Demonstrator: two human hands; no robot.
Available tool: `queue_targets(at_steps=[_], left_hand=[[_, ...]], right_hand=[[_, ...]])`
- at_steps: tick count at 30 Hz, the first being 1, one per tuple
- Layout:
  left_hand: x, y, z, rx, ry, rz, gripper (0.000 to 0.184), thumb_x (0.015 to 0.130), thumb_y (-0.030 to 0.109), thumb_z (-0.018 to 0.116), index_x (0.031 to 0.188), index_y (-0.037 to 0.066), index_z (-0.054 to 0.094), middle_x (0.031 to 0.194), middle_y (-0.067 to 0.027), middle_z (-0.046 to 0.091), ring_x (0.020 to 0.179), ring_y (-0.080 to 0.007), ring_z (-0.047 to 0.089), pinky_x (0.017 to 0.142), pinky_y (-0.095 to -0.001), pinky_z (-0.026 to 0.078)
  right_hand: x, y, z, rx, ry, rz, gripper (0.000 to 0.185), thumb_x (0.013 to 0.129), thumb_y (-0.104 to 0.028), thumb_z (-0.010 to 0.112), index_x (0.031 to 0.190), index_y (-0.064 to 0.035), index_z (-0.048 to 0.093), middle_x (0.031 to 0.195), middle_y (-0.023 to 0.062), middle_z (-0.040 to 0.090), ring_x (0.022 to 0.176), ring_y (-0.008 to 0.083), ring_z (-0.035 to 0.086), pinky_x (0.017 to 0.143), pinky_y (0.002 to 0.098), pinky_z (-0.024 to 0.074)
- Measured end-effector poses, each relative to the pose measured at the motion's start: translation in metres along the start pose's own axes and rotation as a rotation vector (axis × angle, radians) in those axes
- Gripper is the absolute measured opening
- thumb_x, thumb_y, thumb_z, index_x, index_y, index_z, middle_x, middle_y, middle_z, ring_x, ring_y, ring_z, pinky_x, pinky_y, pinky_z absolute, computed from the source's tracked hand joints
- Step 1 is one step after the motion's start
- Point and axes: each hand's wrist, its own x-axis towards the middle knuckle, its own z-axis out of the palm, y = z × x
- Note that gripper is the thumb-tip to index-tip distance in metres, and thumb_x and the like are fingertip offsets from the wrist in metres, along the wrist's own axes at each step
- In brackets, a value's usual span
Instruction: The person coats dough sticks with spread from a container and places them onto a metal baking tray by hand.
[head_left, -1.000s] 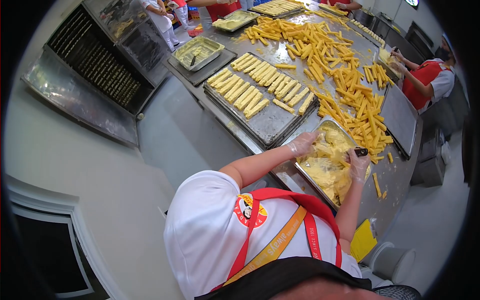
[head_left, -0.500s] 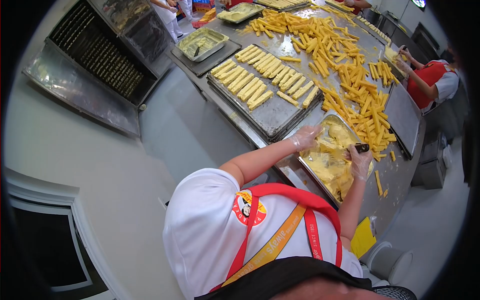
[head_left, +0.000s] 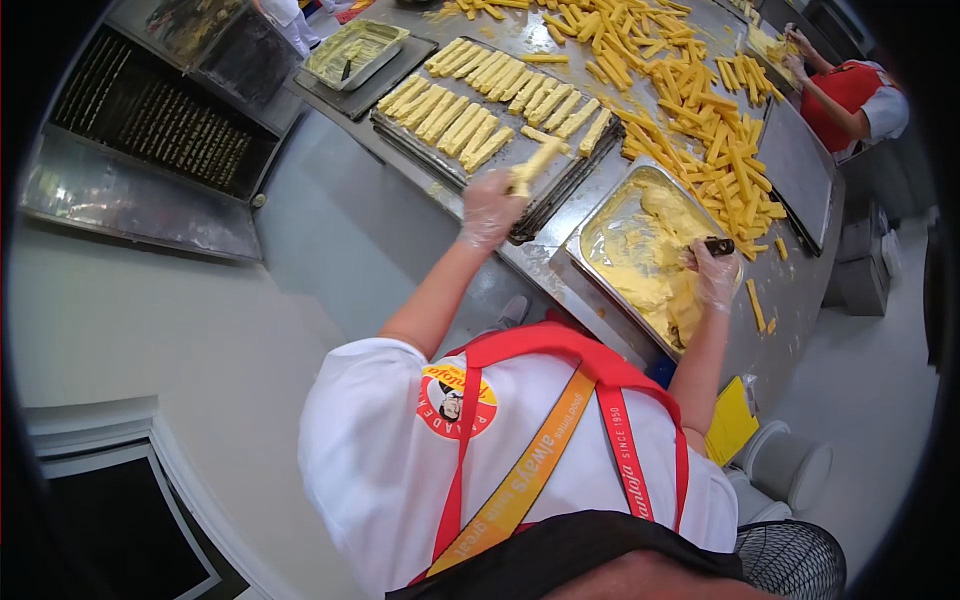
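My gloved left hand point(head_left: 492, 208) grips a cream-coated cake stick point(head_left: 540, 162) over the near edge of a dark baking tray point(head_left: 562, 183). Rows of similar coated sticks point(head_left: 447, 112) lie on that tray. In my gloved right hand point(head_left: 715, 278) is a spreading tool with a dark handle point(head_left: 718, 246); its blade is hidden. That hand is over the right side of a metal pan point(head_left: 612, 205), which holds thick yellow cream point(head_left: 655, 255).
A big heap of plain yellow sticks point(head_left: 715, 140) covers the table beyond the pan. Another creamy pan point(head_left: 355, 55) stands at the far left. Across the table, a co-worker in a red apron point(head_left: 840, 100) works near an oven tray point(head_left: 795, 165). A tray rack point(head_left: 150, 120) is at left.
My left hand has moved left from the pan to the baking tray and now holds up a coated stick. My right hand stays at the pan with the tool. The view has shifted.
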Motion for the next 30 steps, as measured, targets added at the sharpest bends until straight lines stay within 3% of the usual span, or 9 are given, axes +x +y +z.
queue_targets(at_steps=[9, 13, 16, 18, 22, 23, 26, 29, 30], left_hand=[[0.006, -0.08, 0.009, 0.245, -0.024, -0.134, 0.017, 0.069, 0.011, 0.064, 0.083, 0.002, 0.058, 0.084, -0.0235, 0.059, 0.081, -0.0423, 0.059, 0.076, -0.0495, 0.048], [0.006, -0.09, 0.012, 0.442, -0.096, -0.067, 0.034, 0.069, 0.011, 0.065, 0.1, 0.003, 0.052, 0.101, -0.0231, 0.053, 0.094, -0.0429, 0.056, 0.081, -0.0491, 0.047], [0.033, -0.054, 0.005, 0.491, -0.066, 0.031, 0.046, 0.071, 0.016, 0.068, 0.111, 0.004, 0.05, 0.108, -0.0231, 0.051, 0.098, -0.0429, 0.054, 0.088, -0.049, 0.045], [0.057, -0.042, 0.011, 0.484, 0.077, 0.233, 0.051, 0.071, 0.019, 0.07, 0.115, 0.004, 0.05, 0.11, -0.0241, 0.05, 0.098, -0.0425, 0.053, 0.09, -0.0487, 0.044], [0.15, -0.02, 0.053, 0.207, -0.044, 0.431, 0.046, 0.073, 0.019, 0.069, 0.115, 0.005, 0.055, 0.108, -0.0167, 0.059, 0.104, -0.0364, 0.053, 0.092, -0.0452, 0.044], [0.171, -0.018, 0.072, 0.22, -0.108, 0.473, 0.043, 0.075, 0.018, 0.067, 0.114, 0.007, 0.056, 0.106, -0.0157, 0.06, 0.104, -0.0352, 0.054, 0.092, -0.0445, 0.045], [0.232, -0.015, 0.136, 0.27, -0.26, 0.626, 0.034, 0.08, 0.016, 0.062, 0.113, 0.01, 0.059, 0.105, -0.0135, 0.063, 0.102, -0.0321, 0.057, 0.089, -0.0425, 0.048], [0.275, -0.013, 0.198, 0.421, -0.447, 0.74, 0.027, 0.086, 0.015, 0.056, 0.113, 0.014, 0.061, 0.108, -0.0121, 0.064, 0.103, -0.0303, 0.06, 0.084, -0.0416, 0.051], [0.288, -0.007, 0.216, 0.521, -0.575, 0.718, 0.026, 0.087, 0.015, 0.054, 0.112, 0.015, 0.062, 0.109, -0.0108, 0.064, 0.105, -0.0296, 0.06, 0.084, -0.0415, 0.052]], right_hand=[[0.001, -0.011, 0.016, -0.253, -0.028, 0.024, 0.016, 0.079, -0.011, 0.07, 0.082, 0.0014, 0.061, 0.071, 0.0089, 0.064, 0.058, 0.0146, 0.06, 0.054, 0.0299, 0.0482], [-0.035, -0.023, 0.042, -0.372, -0.224, -0.317, 0.012, 0.078, -0.008, 0.068, 0.083, -0.0024, 0.06, 0.073, 0.0088, 0.06, 0.068, 0.0167, 0.057, 0.065, 0.0304, 0.0473], [-0.033, -0.031, 0.039, 0.0, -0.437, 0.126, 0.011, 0.078, -0.007, 0.069, 0.082, 0.0002, 0.062, 0.073, 0.0044, 0.063, 0.063, 0.0113, 0.057, 0.058, 0.0279, 0.0469], [-0.004, -0.016, 0.021, 0.028, -0.179, 0.161, 0.014, 0.079, -0.011, 0.069, 0.081, 0.0014, 0.063, 0.074, 0.0054, 0.065, 0.061, 0.0109, 0.059, 0.056, 0.0277, 0.0475], [0.017, -0.017, 0.006, -0.604, 0.193, -0.13, 0.018, 0.079, -0.015, 0.067, 0.087, 0.0012, 0.064, 0.074, 0.015, 0.065, 0.065, 0.0281, 0.062, 0.062, 0.0361, 0.0501], [0.002, -0.03, 0.02, -0.76, 0.133, -0.304, 0.017, 0.078, -0.012, 0.066, 0.089, 0.0009, 0.063, 0.078, 0.0193, 0.064, 0.069, 0.036, 0.061, 0.066, 0.0384, 0.0504], [-0.027, -0.046, 0.048, -0.538, -0.245, -0.322, 0.017, 0.078, -0.012, 0.067, 0.088, 0.0003, 0.063, 0.074, 0.0158, 0.063, 0.066, 0.0291, 0.06, 0.065, 0.0356, 0.0501], [-0.011, -0.01, 0.032, -0.1, -0.153, 0.062, 0.013, 0.079, -0.011, 0.067, 0.086, -0.001, 0.061, 0.069, 0.012, 0.059, 0.062, 0.0215, 0.058, 0.063, 0.0322, 0.0489], [-0.003, -0.012, 0.024, -0.047, 0.027, 0.122, 0.01, 0.08, -0.01, 0.066, 0.084, -0.0022, 0.061, 0.064, 0.0085, 0.054, 0.06, 0.0167, 0.055, 0.062, 0.0303, 0.0482]])
